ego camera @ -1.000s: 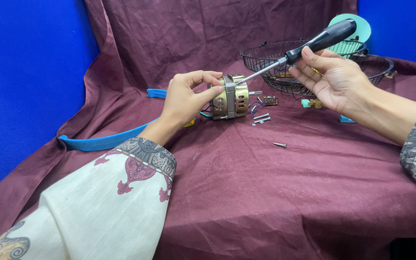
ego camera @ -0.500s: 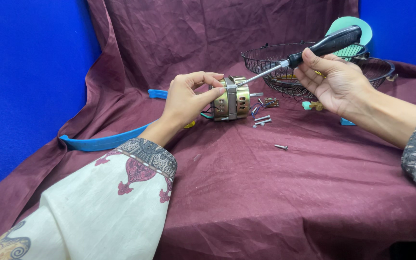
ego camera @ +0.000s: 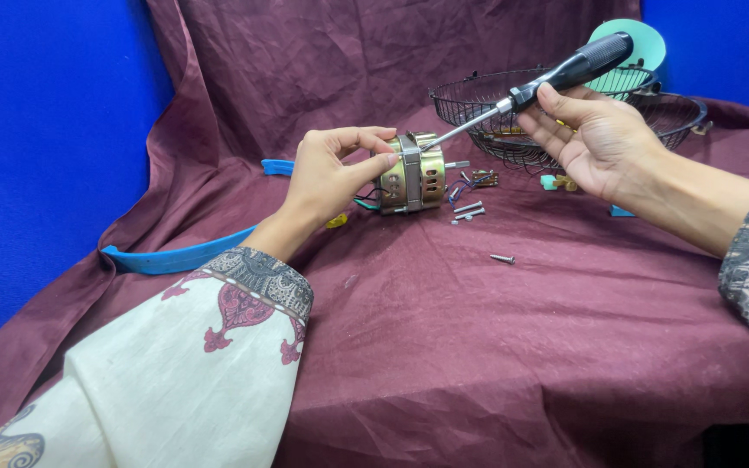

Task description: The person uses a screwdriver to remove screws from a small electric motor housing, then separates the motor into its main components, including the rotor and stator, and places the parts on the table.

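loose screw [ego camera: 502, 258]: lies alone on the maroon cloth [ego camera: 478, 347], nearest the camera.
left hand [ego camera: 327, 178]: fingers curled round the small motor [ego camera: 413, 173], pinning it on its side so it probably can't roll.
right hand [ego camera: 595, 139]: closed loosely on the screwdriver [ego camera: 530, 91], tip at the motor's top edge.
wire fan guard [ego camera: 565, 117]: sits behind, out of the way.

A small brass-coloured motor [ego camera: 416, 173] lay on its side at the cloth's far centre, the black-handled screwdriver [ego camera: 530, 90] slanting down from the right onto its top.
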